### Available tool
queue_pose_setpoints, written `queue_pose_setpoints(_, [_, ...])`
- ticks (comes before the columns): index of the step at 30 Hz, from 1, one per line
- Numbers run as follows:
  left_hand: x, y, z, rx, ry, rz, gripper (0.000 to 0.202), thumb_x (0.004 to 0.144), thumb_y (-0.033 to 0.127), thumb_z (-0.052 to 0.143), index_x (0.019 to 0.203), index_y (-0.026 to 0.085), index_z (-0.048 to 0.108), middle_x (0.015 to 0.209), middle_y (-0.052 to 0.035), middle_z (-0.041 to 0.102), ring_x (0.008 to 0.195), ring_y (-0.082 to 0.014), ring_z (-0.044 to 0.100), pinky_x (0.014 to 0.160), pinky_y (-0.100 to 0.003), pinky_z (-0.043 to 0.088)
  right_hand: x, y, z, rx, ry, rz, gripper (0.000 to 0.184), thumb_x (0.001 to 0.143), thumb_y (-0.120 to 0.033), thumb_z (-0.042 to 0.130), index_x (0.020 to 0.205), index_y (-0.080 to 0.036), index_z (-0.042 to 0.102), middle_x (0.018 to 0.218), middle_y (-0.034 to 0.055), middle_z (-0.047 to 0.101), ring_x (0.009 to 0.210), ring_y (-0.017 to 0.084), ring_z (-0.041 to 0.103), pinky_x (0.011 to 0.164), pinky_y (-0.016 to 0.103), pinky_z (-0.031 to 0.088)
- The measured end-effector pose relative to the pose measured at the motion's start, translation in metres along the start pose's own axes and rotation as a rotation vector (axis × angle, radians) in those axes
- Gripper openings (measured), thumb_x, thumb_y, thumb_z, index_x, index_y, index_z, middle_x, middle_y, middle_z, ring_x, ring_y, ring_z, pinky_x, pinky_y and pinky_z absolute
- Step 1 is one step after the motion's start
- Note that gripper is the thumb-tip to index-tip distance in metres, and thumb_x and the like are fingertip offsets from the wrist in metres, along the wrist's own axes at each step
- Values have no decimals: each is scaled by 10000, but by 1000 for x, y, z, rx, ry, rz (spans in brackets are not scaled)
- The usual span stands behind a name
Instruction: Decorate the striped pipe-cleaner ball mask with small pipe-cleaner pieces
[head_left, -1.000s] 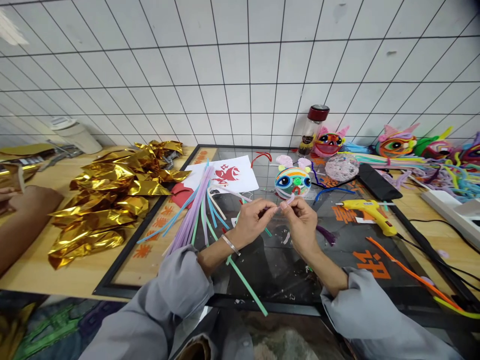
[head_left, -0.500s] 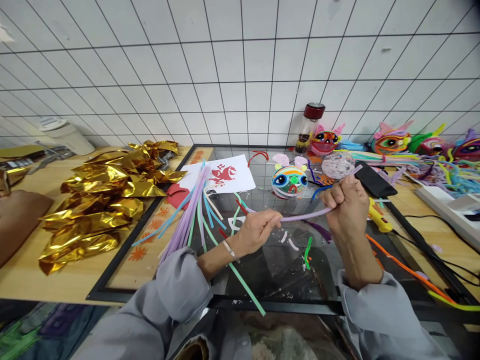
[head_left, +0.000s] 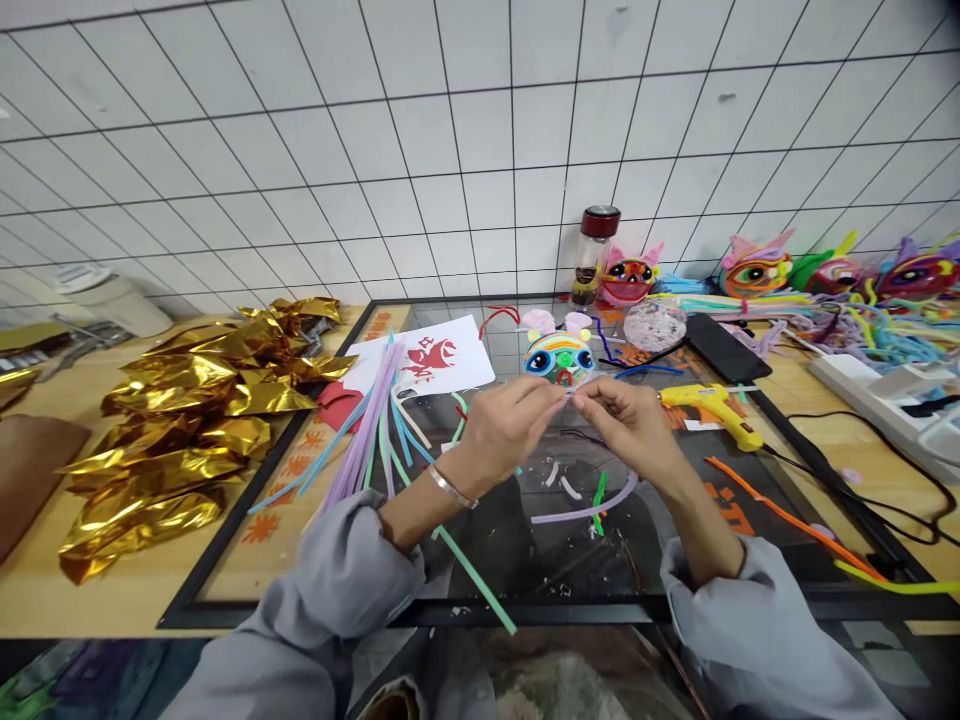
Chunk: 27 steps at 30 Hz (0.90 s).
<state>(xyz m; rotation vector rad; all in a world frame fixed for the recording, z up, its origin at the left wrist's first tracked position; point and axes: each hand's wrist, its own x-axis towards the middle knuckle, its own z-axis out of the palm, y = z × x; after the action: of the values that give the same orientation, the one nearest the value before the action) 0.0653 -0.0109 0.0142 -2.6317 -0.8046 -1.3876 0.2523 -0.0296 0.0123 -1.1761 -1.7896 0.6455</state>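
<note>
My left hand (head_left: 504,425) and my right hand (head_left: 628,425) meet over the glass-topped work surface, fingertips pinched together. Both are closed on a light purple pipe cleaner (head_left: 581,514), whose free length curls down below my right hand. Just behind my fingers sits a round animal-face ornament (head_left: 559,352) with big blue eyes and pink ears, partly hidden by them. A bundle of purple, blue and green pipe cleaners (head_left: 371,425) lies left of my left hand. Green and white scraps (head_left: 600,500) lie under my hands.
Crumpled gold foil (head_left: 180,410) covers the left side. A yellow glue gun (head_left: 712,405), a black phone (head_left: 726,347) and a white power strip (head_left: 885,400) with cables lie at right. A lidded glass bottle (head_left: 595,258) stands near the wall beside finished animal faces (head_left: 754,268).
My hands were apart with the pipe cleaner stretched between them. My right hand has come leftward to my left hand, and the pipe cleaner now curls below. The glue gun shows more fully.
</note>
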Motion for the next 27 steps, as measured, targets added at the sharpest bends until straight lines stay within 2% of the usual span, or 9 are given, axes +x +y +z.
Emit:
queue_pose_setpoints(4, [-1, 0, 13, 38, -159, -62, 206, 942, 202, 451, 943, 151, 650, 882, -83, 705, 795, -140, 661, 713, -243, 519, -1, 6, 2, -19, -11, -12, 272, 881, -372, 514, 736, -172, 629, 549, -41, 461, 519, 98, 397, 536, 238, 308])
queue_pose_setpoints(7, [-3, -3, 19, 15, -208, -102, 216, 937, 213, 450, 918, 151, 655, 840, -83, 700, 749, -141, 645, 666, -238, 490, -2, 9, 1, 36, -19, 29, 303, 874, -411, 514, 726, -176, 634, 547, -41, 451, 515, 98, 385, 513, 233, 298])
queue_pose_setpoints(11, [-4, -8, 25, -27, -170, -149, 188, 889, 178, 482, 831, 151, 659, 705, -50, 654, 616, -119, 576, 586, -224, 432, -3, 13, 1, 132, -24, 104, 326, 871, -438, 508, 727, -171, 627, 522, -39, 443, 483, 91, 370, 463, 222, 281])
queue_pose_setpoints(16, [-8, -17, 29, -89, -65, -309, 144, 830, 174, 538, 767, 162, 667, 628, -10, 619, 552, -101, 527, 566, -217, 403, -1, 25, -2, 203, 101, 225, 316, 825, -450, 562, 692, -165, 598, 520, -43, 462, 451, 84, 388, 453, 225, 299])
queue_pose_setpoints(21, [-12, -17, 32, -210, -50, -477, 144, 818, 221, 557, 757, 165, 674, 602, 3, 616, 523, -95, 516, 542, -215, 404, 0, 38, -5, 94, 141, 173, 259, 821, -402, 572, 791, -156, 647, 577, -34, 503, 516, 93, 404, 494, 227, 298])
queue_pose_setpoints(27, [-14, -10, 38, -392, -72, -670, 145, 783, 261, 589, 695, 162, 648, 536, 24, 571, 476, -82, 479, 476, -198, 375, 1, 39, -8, -19, 173, 114, 221, 837, -349, 541, 807, -163, 656, 695, 11, 614, 635, 137, 513, 600, 258, 373])
